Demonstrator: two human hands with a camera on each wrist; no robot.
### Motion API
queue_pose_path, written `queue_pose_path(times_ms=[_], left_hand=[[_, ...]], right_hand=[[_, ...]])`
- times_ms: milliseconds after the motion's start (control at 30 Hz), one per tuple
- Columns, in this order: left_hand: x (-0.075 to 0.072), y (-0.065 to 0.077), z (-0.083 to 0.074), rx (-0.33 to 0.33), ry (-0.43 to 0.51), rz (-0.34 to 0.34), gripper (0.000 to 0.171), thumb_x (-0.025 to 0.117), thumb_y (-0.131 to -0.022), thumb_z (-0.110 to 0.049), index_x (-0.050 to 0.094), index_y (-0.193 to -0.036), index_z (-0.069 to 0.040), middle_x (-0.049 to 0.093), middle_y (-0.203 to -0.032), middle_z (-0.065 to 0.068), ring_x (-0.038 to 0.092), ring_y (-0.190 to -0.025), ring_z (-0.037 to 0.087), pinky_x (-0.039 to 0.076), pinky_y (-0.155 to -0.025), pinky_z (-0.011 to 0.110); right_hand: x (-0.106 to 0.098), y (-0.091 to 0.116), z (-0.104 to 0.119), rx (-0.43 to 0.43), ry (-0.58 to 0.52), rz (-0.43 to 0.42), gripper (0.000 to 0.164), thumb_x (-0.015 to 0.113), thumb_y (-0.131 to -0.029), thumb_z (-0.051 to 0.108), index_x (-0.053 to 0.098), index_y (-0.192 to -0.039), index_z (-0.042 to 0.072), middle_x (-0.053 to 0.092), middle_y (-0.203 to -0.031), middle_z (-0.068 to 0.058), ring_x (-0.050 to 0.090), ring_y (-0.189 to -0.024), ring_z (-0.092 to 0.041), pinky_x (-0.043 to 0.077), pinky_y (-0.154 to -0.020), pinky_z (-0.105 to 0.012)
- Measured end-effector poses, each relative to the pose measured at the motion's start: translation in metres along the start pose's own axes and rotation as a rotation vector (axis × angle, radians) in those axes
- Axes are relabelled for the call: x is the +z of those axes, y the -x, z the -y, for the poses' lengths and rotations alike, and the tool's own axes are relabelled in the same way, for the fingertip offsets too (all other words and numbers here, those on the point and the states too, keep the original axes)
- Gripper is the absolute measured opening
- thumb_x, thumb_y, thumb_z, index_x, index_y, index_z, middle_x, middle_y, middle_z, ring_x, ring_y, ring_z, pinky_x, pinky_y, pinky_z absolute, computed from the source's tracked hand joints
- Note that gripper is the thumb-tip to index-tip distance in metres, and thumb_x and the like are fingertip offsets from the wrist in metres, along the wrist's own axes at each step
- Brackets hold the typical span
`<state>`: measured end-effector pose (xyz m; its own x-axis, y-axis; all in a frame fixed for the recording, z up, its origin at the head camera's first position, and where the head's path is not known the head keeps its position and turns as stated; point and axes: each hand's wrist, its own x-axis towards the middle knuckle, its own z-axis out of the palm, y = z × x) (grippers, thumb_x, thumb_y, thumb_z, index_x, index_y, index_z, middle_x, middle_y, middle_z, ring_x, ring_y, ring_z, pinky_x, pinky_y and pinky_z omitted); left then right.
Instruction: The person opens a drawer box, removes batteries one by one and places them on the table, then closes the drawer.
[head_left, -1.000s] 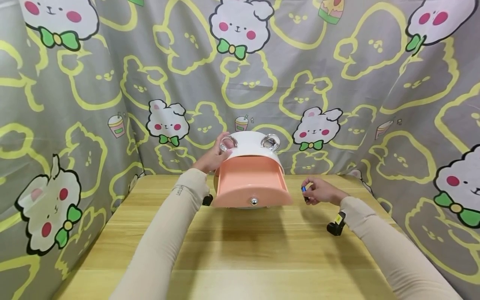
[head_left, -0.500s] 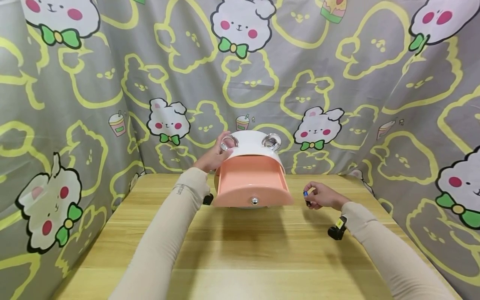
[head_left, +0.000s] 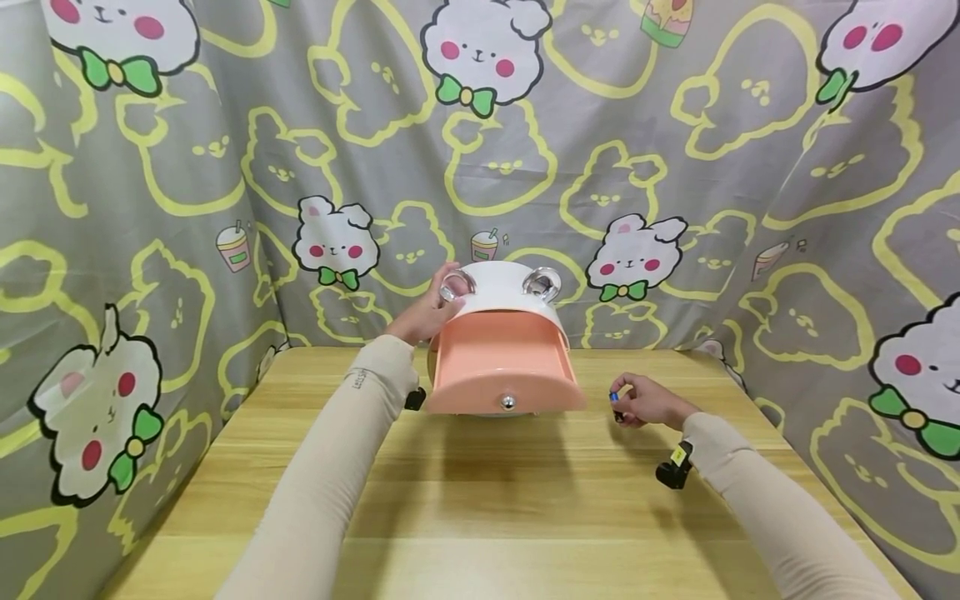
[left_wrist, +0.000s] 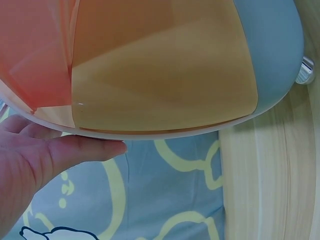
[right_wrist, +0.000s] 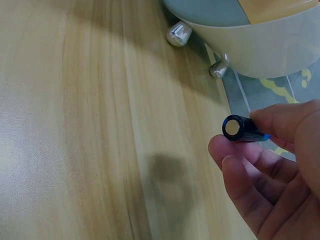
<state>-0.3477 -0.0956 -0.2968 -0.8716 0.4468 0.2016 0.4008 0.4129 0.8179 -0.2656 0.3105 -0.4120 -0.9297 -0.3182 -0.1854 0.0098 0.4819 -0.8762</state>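
A white bear-eared storage box (head_left: 498,287) stands at the table's back, its salmon drawer (head_left: 504,390) pulled out with a silver knob facing me. My left hand (head_left: 429,315) rests on the box's left side by one clear ear. In the left wrist view a straight digit of that hand (left_wrist: 60,152) lies along the box's outer side; its other fingers are partly hidden. To the right of the drawer my right hand (head_left: 647,400) pinches a small battery (head_left: 615,404). The right wrist view shows the battery's flat metal end (right_wrist: 232,127) between thumb and fingers, above the table.
The wooden table (head_left: 480,517) reaches back to a grey patterned cloth (head_left: 525,150) that hangs behind and on both sides. Short silver feet (right_wrist: 178,34) hold the box off the tabletop. A black wrist camera (head_left: 675,468) hangs below my right wrist.
My right hand has shifted slightly to the right and toward me, with the battery still pinched. The left hand, box and open drawer have stayed in place.
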Motion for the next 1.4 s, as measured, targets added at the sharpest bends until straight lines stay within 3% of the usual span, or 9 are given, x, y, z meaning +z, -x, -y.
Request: queue_pose_path(times_ms=[433, 700, 867, 1133, 1400], left_hand=[[0.001, 0.003, -0.001, -0.006, 0.036, -0.003, 0.061, 0.048, -0.094, -0.034, 0.008, -0.139, -0.044, 0.047, -0.073, 0.012, 0.049, -0.067, 0.022, 0.045, -0.058, 0.033], [0.000, 0.002, -0.002, -0.003, 0.029, 0.001, 0.063, 0.048, -0.094, -0.033, 0.007, -0.141, -0.039, 0.048, -0.075, 0.013, 0.051, -0.069, 0.023, 0.046, -0.060, 0.034], [0.000, 0.003, -0.002, -0.007, 0.015, -0.005, 0.063, 0.048, -0.094, -0.034, 0.006, -0.140, -0.041, 0.048, -0.077, 0.014, 0.051, -0.070, 0.024, 0.046, -0.060, 0.035], [0.000, 0.010, 0.003, -0.037, -0.034, -0.008, 0.063, 0.048, -0.093, -0.036, 0.005, -0.139, -0.044, 0.050, -0.083, 0.014, 0.052, -0.075, 0.024, 0.046, -0.067, 0.035], [0.000, 0.005, -0.001, -0.009, 0.019, -0.007, 0.062, 0.048, -0.093, -0.037, 0.007, -0.140, -0.043, 0.046, -0.074, 0.012, 0.048, -0.064, 0.023, 0.044, -0.056, 0.034]], right_hand=[[0.006, -0.002, -0.011, 0.012, 0.029, -0.025, 0.022, 0.054, -0.089, 0.003, 0.041, -0.105, -0.005, 0.050, -0.065, -0.010, 0.059, -0.060, -0.027, 0.051, -0.058, -0.044], [0.012, -0.001, -0.019, 0.010, 0.080, -0.037, 0.020, 0.056, -0.087, 0.001, 0.044, -0.102, -0.005, 0.049, -0.060, -0.008, 0.056, -0.057, -0.023, 0.050, -0.052, -0.036], [0.017, -0.001, -0.026, 0.030, 0.099, -0.074, 0.019, 0.059, -0.085, 0.002, 0.046, -0.098, -0.004, 0.050, -0.060, -0.008, 0.053, -0.054, -0.017, 0.049, -0.052, -0.033], [0.022, 0.003, -0.035, 0.060, 0.148, -0.039, 0.019, 0.060, -0.085, 0.004, 0.047, -0.096, -0.003, 0.054, -0.063, -0.010, 0.054, -0.054, -0.018, 0.051, -0.052, -0.033], [0.015, 0.004, -0.036, 0.074, 0.202, -0.037, 0.019, 0.060, -0.086, 0.007, 0.046, -0.095, -0.002, 0.058, -0.067, -0.012, 0.055, -0.054, -0.018, 0.050, -0.052, -0.032]])
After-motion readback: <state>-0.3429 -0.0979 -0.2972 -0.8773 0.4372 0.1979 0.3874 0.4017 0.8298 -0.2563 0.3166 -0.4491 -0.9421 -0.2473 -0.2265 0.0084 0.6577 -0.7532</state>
